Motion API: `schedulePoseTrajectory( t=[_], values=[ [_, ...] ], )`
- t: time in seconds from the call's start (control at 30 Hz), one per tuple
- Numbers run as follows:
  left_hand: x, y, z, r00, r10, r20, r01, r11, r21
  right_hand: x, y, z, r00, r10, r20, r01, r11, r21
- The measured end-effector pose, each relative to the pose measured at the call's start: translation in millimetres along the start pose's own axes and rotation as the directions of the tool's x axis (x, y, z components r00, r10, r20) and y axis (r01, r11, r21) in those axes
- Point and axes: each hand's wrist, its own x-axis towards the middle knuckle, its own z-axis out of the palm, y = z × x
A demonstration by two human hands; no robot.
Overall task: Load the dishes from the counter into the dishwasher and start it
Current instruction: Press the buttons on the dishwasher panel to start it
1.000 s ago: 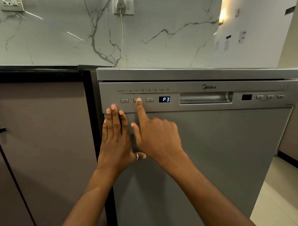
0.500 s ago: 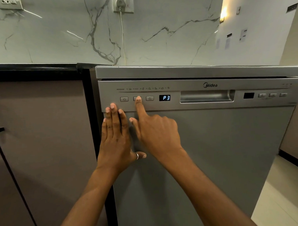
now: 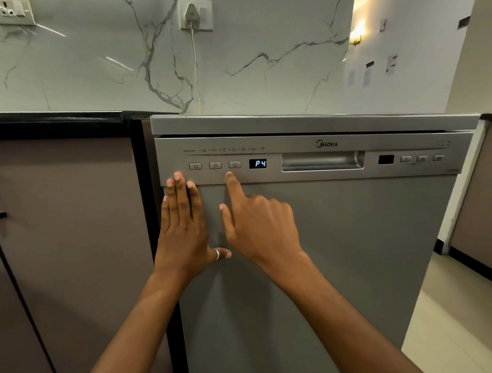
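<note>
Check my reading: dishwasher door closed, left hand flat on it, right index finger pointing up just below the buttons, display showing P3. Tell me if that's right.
One slip: in the head view the display reads P4, not P3. The rest stands: dishwasher door closed, left hand flat on it, right hand pointing its index finger up just below the buttons.

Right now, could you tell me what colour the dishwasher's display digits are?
Pale blue on the black display, clearest in the head view.
</note>
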Motion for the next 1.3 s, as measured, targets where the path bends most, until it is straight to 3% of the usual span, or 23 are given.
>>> schedulePoseTrajectory(
  t=[0.37, 0.57, 0.83, 1.07, 1.3],
  values=[
    [-9, 7, -35, 0.987, -0.058, 0.148, 0.049, 0.997, 0.059, -14, 20, -10, 0.996, 0.060, 0.060, -0.065, 0.994, 0.093],
    [-10, 36, -55, 0.996, -0.080, 0.038, 0.077, 0.994, 0.075, -23, 52, -15, 0.987, 0.128, 0.096, -0.135, 0.988, 0.075],
    [-4, 104, -55, 0.994, 0.111, 0.023, -0.112, 0.992, 0.058, -43, 138, -25, 0.962, 0.265, 0.069, -0.267, 0.963, 0.029],
    [9, 156, -34, 0.951, 0.308, 0.001, -0.305, 0.943, 0.135, -65, 216, -35, 0.926, 0.377, 0.002, -0.376, 0.925, -0.061],
    [20, 197, -6, 0.928, 0.373, -0.004, -0.370, 0.921, 0.122, -82, 278, -34, 0.869, 0.495, 0.002, -0.494, 0.867, -0.063]
  ],
)
